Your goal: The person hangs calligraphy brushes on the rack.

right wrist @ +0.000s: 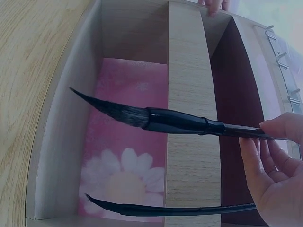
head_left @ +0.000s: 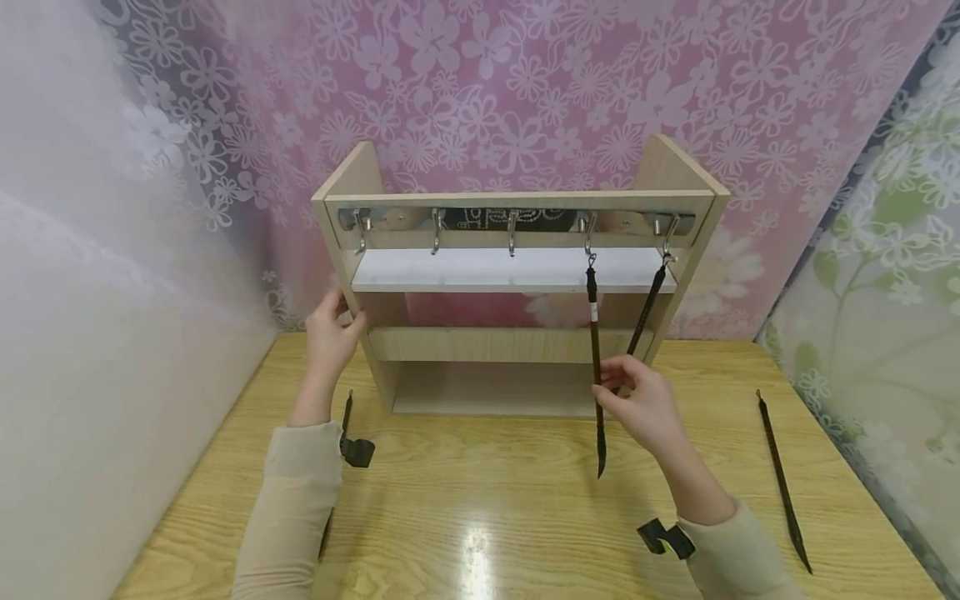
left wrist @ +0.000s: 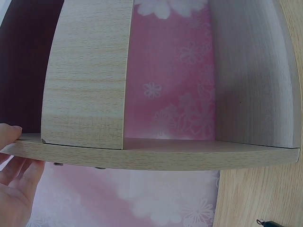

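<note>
My left hand (head_left: 330,337) grips the left side panel (left wrist: 165,158) of a light wooden shelf (head_left: 480,346), thumb on one face and fingers on the other. With thumb and fingertips, my right hand (head_left: 645,404) pinches the shaft of a dark calligraphy brush (head_left: 595,337). That brush hangs tip down, its top loop at a metal hook (head_left: 589,233) on the shelf's front rail. A second calligraphy brush (head_left: 649,307) hangs at a slant from the rightmost hook (head_left: 670,233), partly behind my right hand. Both dark bristle tips show in the right wrist view.
Several hooks line the metal strip (head_left: 472,219); the left ones bear nothing. Another brush (head_left: 782,483) lies on the wooden table (head_left: 480,483) at the right. One more brush (head_left: 347,412) lies at the left, mostly hidden under my left forearm. Patterned cloth hangs behind.
</note>
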The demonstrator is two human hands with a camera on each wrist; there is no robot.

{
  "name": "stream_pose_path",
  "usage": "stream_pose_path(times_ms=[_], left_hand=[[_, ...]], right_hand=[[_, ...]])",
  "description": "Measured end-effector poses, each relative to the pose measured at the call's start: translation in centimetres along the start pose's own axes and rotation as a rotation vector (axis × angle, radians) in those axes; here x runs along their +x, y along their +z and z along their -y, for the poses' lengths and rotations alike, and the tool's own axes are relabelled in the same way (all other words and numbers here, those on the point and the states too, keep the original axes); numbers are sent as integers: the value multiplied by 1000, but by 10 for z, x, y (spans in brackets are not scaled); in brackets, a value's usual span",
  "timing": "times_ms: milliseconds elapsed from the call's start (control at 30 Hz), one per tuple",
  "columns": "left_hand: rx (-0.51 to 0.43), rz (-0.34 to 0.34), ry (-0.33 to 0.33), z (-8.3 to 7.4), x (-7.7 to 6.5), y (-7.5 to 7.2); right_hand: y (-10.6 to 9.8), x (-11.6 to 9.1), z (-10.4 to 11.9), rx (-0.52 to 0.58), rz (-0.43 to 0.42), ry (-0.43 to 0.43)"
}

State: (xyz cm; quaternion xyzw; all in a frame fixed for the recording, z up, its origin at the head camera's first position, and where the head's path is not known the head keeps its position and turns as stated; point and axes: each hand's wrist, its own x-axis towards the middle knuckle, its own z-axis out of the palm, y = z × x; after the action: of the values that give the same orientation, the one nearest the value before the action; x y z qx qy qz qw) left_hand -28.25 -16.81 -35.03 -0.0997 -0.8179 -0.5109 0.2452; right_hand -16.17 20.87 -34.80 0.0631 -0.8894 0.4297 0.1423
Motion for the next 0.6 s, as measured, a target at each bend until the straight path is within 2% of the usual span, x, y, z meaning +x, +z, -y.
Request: stream_pose_path(times_ms=[267,600], left_hand=[[4,0,-2,1,0,0],[-7,0,10,2,0,0]], right_hand=[[0,1,2,-16,-11,-13],[0,-2,6,22,-31,-2]])
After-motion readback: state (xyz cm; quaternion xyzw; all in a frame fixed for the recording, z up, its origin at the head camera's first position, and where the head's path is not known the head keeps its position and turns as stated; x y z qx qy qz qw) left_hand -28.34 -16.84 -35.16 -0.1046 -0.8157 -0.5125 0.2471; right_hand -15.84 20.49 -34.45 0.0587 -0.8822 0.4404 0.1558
